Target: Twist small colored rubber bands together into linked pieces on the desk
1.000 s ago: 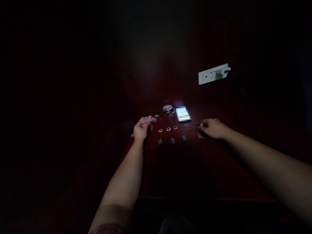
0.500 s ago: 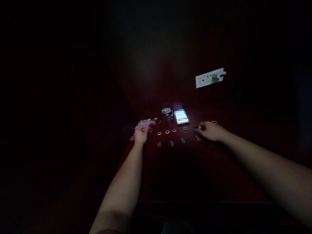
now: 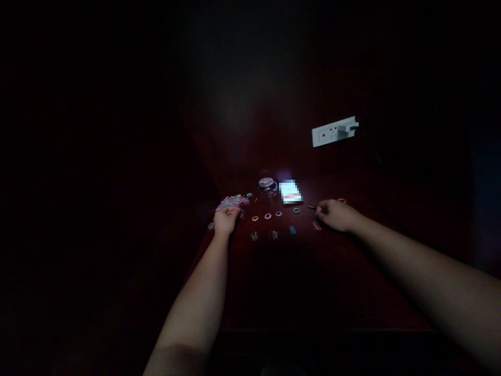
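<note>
At the near edge of a pile of small coloured rubber bands (image 3: pixel 238 201), my left hand (image 3: pixel 226 220) is closed in a pinch. Whatever it holds, if anything, is too small to make out. My right hand (image 3: pixel 335 215) is closed low over the table's right side. A thin dark strip (image 3: pixel 312 207) shows at its fingertips; I cannot tell whether they grip it. Between the hands runs a row of hair ties: yellow (image 3: pixel 255 219), pink (image 3: pixel 268 216), purple (image 3: pixel 278 213) and grey-blue (image 3: pixel 296 211). Small rubber-band bunches lie in front, including a teal one (image 3: pixel 293 230) and a pink one (image 3: pixel 317 226).
A clear lidded jar (image 3: pixel 267 187) and a lit phone (image 3: pixel 290 192) stand behind the row. An orange hair tie (image 3: pixel 342 200) lies beyond my right hand. A white wall socket (image 3: pixel 334 131) holds a plug. The surroundings are very dark.
The view has tilted slightly, so everything sits a little lower. My right hand has shifted slightly relative to the dark strip. My left hand stays at the pile.
</note>
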Available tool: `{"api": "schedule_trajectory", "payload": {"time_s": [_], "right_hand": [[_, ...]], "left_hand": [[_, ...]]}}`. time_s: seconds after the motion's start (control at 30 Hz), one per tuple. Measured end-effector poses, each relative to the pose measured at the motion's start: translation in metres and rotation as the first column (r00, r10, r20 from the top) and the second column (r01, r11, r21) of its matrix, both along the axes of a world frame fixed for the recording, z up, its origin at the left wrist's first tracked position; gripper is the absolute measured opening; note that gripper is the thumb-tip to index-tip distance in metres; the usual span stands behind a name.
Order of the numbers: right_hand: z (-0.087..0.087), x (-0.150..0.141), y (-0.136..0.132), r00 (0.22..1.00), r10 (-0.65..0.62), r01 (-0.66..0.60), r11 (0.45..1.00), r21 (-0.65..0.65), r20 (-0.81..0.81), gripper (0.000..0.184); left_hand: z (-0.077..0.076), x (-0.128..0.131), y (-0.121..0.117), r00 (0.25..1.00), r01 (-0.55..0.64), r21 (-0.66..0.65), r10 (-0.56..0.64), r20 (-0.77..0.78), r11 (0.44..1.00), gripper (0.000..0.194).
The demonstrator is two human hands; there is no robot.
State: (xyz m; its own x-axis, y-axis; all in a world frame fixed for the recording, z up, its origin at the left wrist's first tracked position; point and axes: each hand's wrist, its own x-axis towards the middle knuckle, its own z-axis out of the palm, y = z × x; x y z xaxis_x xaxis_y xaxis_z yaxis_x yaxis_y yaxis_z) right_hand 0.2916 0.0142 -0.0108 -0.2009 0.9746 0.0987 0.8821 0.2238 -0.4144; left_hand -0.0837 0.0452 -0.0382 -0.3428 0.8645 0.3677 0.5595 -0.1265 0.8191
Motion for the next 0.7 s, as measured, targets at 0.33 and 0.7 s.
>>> {"api": "schedule_trajectory", "payload": {"time_s": [0.33,0.7], "right_hand": [[0.000,0.001,0.001,0.999,0.017,-0.016,1.000,0.020,-0.034,0.011],[0.018,-0.034,-0.040,0.680,0.420,-0.289,0.907,0.307,-0.601,0.022]], "left_hand": [[0.018,0.013,-0.011,0.996,0.015,0.160,-0.001,-0.089,0.987,0.021],[0.053,0.124,-0.076,0.789,0.584,0.234,-0.477,-0.387,0.777,0.011]]}}
